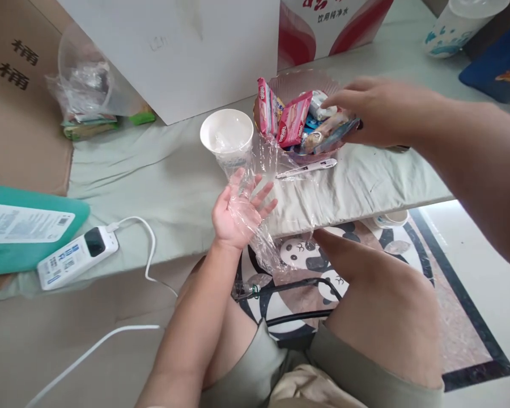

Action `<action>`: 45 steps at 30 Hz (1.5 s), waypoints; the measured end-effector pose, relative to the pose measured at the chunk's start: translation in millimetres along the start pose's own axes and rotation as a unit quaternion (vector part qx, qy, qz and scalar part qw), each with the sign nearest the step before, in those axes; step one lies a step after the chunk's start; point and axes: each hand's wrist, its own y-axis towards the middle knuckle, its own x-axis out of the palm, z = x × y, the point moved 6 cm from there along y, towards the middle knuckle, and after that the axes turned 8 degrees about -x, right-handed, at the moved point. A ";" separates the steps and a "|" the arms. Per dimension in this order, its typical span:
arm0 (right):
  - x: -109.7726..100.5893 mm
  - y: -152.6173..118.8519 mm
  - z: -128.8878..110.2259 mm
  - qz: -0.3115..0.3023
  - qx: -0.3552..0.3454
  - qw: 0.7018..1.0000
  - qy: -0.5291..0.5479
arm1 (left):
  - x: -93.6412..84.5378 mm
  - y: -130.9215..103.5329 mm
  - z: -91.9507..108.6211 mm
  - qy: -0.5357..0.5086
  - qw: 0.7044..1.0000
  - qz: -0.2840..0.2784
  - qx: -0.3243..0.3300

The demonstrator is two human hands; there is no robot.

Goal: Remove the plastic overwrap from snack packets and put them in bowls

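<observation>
My left hand (242, 215) is palm up with its fingers apart at the cloth's front edge, and clear plastic film (266, 241) lies across the palm and hangs below it. Just beyond it stands a white paper cup (227, 133). My right hand (361, 110), slightly blurred, reaches over the right side of a clear pinkish bowl (297, 82); its fingertips are by the wrapped snacks, and whether they grip one is unclear. In the bowl lie pink packets (294, 119) and several other wrappers. A white pen-like item (308, 168) rests in front of the bowl.
White box (221, 51) and red-white box (327, 28) stand behind. At left are a cardboard box (21, 113), bagged items (85, 90), a green container (25, 226) and a power bank (79, 258) with a white cable. A cup (459, 28) stands back right.
</observation>
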 end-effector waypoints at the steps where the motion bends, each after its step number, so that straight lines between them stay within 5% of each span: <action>1: 1.4 1.7 1.7 -0.004 -0.007 1.000 -0.015 | 0.2 -0.6 -0.5 -0.001 1.000 -0.003 -0.003; 6: 14.2 -11.3 -4.4 0.046 -0.031 0.997 0.046 | 3.1 -5.1 -0.2 0.001 0.999 -0.028 -0.018; 11: 7.4 -60.3 -47.3 0.280 0.015 0.945 0.171 | 5.6 -8.7 -1.9 0.016 0.998 -0.045 -0.046; 13: 22.5 -79.2 -70.0 0.295 0.037 0.895 0.333 | 6.8 -9.1 -4.8 0.025 0.996 -0.053 -0.063; 16: 65.0 -91.7 -102.4 0.217 0.058 0.798 0.559 | 6.6 -7.5 -5.8 0.040 0.995 -0.057 -0.068; 18: 92.6 -93.6 -110.7 0.178 0.102 0.764 0.612 | 4.9 -5.1 -2.7 0.058 0.995 -0.061 -0.058; 21: 117.9 -94.3 -101.0 0.196 0.190 0.733 0.623 | -1.4 -2.8 10.4 0.094 0.995 -0.039 0.008; 25: 115.5 -98.6 -88.3 0.260 0.211 0.744 0.579 | -8.0 -15.0 19.2 0.203 0.966 0.074 0.140; 32: 106.9 -114.2 -89.2 0.301 0.180 0.784 0.512 | -8.7 -24.5 3.2 0.413 0.867 0.225 0.162; 39: 99.4 -124.6 -62.4 0.433 0.147 0.768 0.448 | -29.8 -4.1 36.6 0.293 0.919 0.188 0.183; 45: 107.1 -117.4 -50.4 0.487 0.139 0.724 0.469 | -29.5 -3.9 28.8 0.400 0.908 0.074 0.100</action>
